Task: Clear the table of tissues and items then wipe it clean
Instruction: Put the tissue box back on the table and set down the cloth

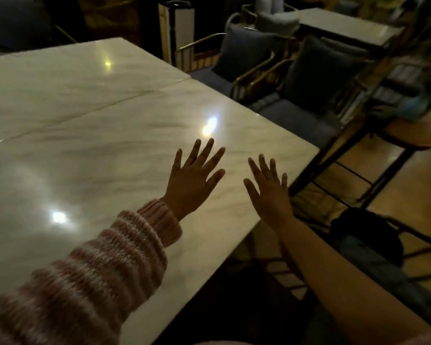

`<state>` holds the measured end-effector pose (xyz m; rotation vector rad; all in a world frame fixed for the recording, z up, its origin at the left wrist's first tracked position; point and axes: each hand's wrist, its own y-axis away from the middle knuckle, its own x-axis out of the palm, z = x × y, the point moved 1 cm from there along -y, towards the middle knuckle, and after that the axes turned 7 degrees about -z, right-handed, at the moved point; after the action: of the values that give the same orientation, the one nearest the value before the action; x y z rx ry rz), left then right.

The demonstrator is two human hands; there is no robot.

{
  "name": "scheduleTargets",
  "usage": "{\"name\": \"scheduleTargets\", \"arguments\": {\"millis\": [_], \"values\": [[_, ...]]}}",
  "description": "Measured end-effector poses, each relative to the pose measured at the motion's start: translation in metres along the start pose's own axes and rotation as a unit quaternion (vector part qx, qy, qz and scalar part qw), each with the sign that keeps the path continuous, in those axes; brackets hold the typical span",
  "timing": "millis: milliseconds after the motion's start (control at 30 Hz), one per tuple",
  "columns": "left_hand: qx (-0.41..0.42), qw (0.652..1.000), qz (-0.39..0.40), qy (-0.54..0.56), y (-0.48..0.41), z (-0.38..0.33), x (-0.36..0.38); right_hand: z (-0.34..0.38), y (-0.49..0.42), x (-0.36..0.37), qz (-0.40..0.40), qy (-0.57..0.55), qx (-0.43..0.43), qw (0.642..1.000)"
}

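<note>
**A:** What is seen nearest?

**B:** A striped knitted sleeve (105, 265) is seen at the lower left, and a bare forearm (334, 270) at the lower right. Beyond them the left hand (192, 180) and the right hand (269, 192) are held side by side, backs up, apart from each other.

**A:** How are the hands held?

**B:** On both, the fingers are spread and straight and nothing is grasped. Whether the palms are pressed on the stone or held just above it cannot be told.

**A:** And where is the table?

**B:** The table (85, 120) lies under the hands. The left hand is placed well inside its top. The right hand is placed at its right edge, near the far right corner. Nearly all of the top is spread to the left of the hands and ahead of them. Its long side is run from near to far, and a seam (90, 110) is crossed partway along.

**A:** Which hand is better placed for wiping?

**B:** The left is judged nearer to the bulk of the top, so a leftward sweep would be called for. No tissues and no cloth can be made out in this view.

**A:** What is seen furthest?

**B:** Padded chairs (306, 78) are set just beyond the far edge, and a second table (343, 26) is seen behind them.
</note>
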<state>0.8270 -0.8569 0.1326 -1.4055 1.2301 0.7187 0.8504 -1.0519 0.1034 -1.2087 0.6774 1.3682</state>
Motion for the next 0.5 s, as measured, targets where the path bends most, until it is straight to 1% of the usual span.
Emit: {"name": "scheduleTargets", "arguments": {"millis": [167, 300, 500], "values": [[0.06, 0.997, 0.043, 0.011, -0.065, -0.086, 0.055, -0.113, -0.012, -0.027, -0.015, 0.025, 0.084, 0.996], [0.105, 0.992, 0.076, 0.002, -0.118, -0.131, 0.099, -0.187, -0.028, -0.034, -0.03, 0.024, 0.143, 0.989], [0.167, 0.983, 0.079, 0.005, -0.222, -0.181, 0.162, -0.283, -0.081, -0.038, -0.042, 0.005, 0.2, 0.979]]}}
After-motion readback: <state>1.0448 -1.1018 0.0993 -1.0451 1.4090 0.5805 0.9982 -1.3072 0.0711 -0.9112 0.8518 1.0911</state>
